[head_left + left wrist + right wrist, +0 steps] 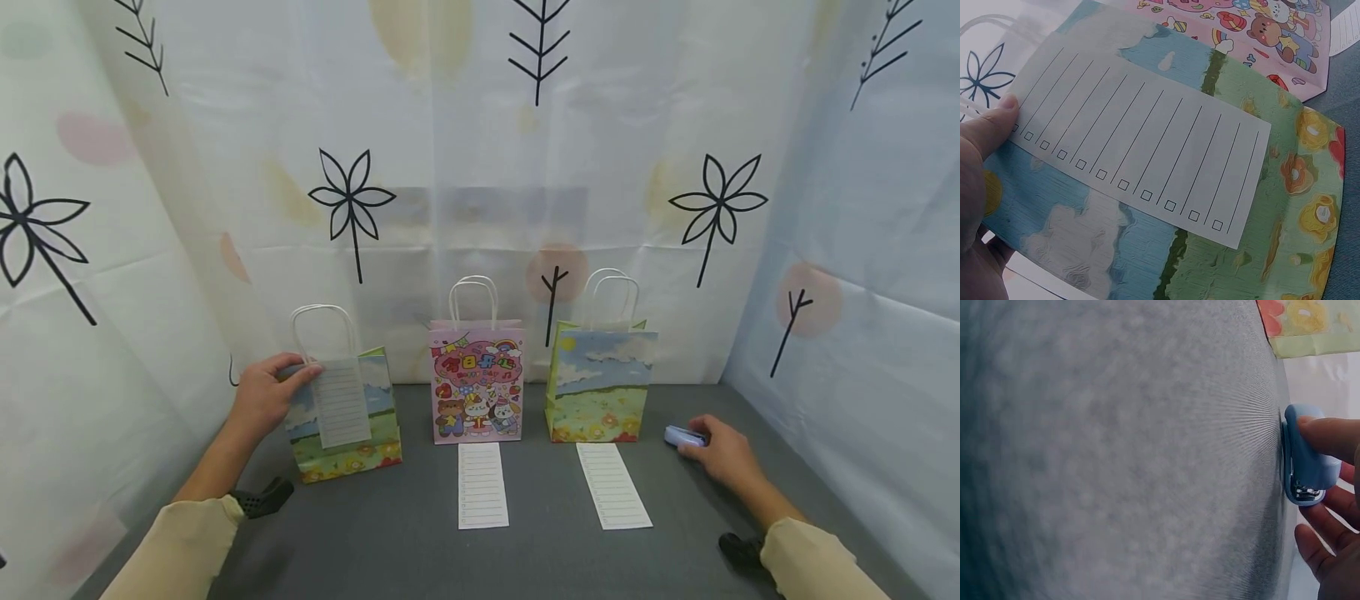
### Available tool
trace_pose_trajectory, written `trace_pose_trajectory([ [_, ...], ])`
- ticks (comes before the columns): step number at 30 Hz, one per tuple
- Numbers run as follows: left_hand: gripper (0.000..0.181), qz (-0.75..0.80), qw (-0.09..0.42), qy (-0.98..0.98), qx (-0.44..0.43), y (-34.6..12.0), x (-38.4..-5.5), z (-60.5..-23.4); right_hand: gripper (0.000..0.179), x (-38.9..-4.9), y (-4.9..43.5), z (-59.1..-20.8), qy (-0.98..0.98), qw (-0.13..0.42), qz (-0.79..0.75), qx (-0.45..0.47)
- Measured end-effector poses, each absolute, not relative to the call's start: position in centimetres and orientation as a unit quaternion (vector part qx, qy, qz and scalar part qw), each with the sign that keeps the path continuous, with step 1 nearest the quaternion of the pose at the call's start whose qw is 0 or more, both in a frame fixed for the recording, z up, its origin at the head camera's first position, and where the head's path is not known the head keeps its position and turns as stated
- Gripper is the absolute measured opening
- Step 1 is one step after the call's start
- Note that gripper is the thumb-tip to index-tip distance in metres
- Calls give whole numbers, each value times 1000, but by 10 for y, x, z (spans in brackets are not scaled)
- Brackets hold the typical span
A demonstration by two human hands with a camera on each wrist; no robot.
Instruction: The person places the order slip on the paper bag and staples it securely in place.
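At the left, my left hand (262,396) pinches a white lined checklist strip (342,408) against the upper front of a paper gift bag (384,446). That bag carries a painted sky and flower meadow and has white handles. Up close in the left wrist view, the thumb lies over the strip's top end (1141,144), with the other fingers behind the bag. On the right, my right hand (726,454) grips a small blue stapler (684,436) at the grey table surface. The right wrist view shows the thumb on top of the stapler (1307,447) and fingers along its far side.
A pink cartoon gift bag (477,383) stands in the middle, and a second meadow bag (600,392) to its right. One checklist strip (483,487) lies before the pink bag, another strip (613,487) before the meadow bag. Patterned curtains (480,167) enclose the table (540,567).
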State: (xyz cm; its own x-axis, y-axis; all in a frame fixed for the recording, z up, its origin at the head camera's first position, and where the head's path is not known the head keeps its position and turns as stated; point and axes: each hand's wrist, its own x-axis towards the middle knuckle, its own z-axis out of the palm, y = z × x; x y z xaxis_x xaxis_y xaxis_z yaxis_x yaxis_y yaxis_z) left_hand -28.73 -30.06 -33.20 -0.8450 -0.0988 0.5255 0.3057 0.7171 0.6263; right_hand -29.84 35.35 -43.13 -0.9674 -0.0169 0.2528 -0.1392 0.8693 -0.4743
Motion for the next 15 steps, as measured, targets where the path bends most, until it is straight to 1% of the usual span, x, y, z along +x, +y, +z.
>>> trace_pose_trajectory([
  [5,33,-370,277,-885,-61,-299,-287,-331,44,-301,355,-427,-969,105,210,75],
  [8,32,-369,278,-884,-63,-299,-286,-331,43,-303,357,-423,-974,86,189,88],
  [15,33,-365,276,-887,-61,-301,-288,-333,48,-305,359,-414,-986,44,139,84],
])
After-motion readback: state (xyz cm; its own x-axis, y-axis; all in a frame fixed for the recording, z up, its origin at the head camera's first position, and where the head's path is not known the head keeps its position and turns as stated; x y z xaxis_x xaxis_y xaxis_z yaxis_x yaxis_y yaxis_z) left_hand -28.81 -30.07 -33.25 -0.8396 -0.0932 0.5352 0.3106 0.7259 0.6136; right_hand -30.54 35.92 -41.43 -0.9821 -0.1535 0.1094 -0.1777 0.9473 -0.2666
